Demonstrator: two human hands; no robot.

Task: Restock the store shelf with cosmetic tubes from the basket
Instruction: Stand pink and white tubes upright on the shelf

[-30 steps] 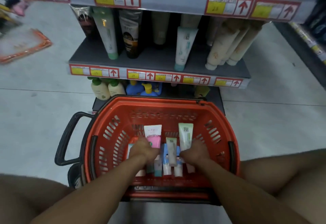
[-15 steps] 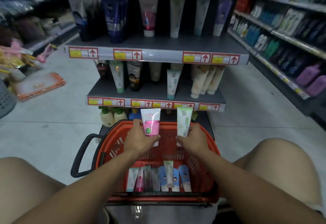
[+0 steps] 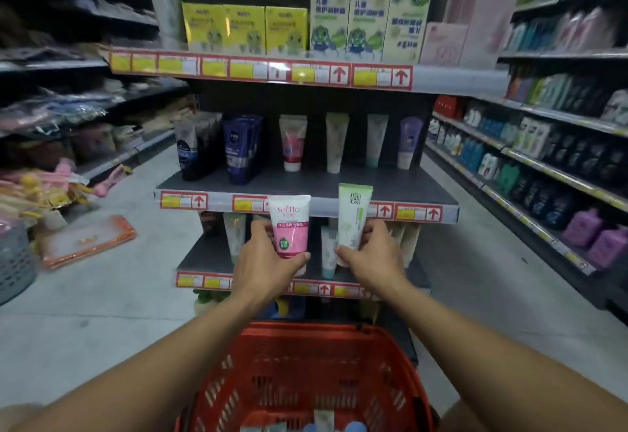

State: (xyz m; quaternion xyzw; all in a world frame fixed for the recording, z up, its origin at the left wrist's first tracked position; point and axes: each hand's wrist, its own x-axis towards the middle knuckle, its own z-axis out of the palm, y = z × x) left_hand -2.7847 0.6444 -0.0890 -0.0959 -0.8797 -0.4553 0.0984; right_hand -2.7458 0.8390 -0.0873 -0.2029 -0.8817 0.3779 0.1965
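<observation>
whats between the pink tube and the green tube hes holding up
No product sits between the pink tube and the green tube in the head view; the gap shows only the shelf edge behind.

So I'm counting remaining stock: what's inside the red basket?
Inside the red basket, only a few tube ends show at the bottom edge. The rest of its floor lies out of frame, so the count can't be told.
</observation>
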